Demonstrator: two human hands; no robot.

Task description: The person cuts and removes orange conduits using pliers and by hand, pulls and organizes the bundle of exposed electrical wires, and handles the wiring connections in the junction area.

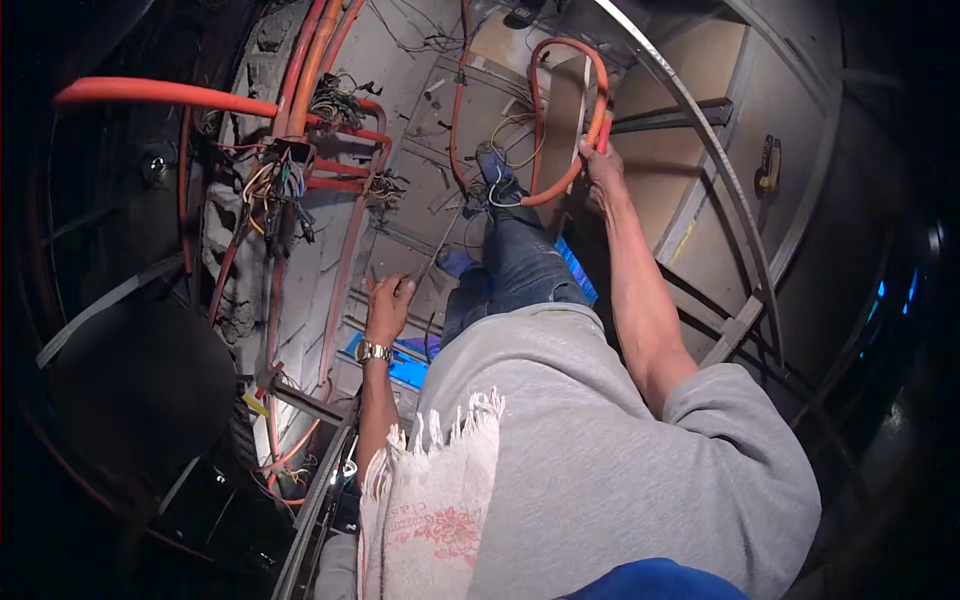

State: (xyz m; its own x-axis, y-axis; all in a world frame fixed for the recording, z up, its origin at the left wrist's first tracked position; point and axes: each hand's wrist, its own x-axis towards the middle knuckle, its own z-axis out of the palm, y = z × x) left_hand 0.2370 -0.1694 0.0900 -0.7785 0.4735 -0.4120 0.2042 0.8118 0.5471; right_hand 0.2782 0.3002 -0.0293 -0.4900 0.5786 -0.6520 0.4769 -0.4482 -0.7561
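Note:
My right hand (606,170) is closed around orange conduit (566,182) and a shorter red piece (604,130), at the upper right of my legs. The conduit loops up and back down beside my blue shoe (490,160), where thin yellow and white wires (508,135) curl. My left hand (390,305), with a metal watch at the wrist, is low at my left side, its fingers loosely bent and apart; I cannot make out anything held in it. Red conduits with bunches of cut wires (285,180) run along the rough wall just beyond it.
Narrow metal bars (690,100) cross at the right, over tan boards (690,150). A yellow tool (768,165) lies farther right. Blue sheet material (405,365) shows below my left hand, near more metal rails (310,400). My legs stand among loose cables and framing.

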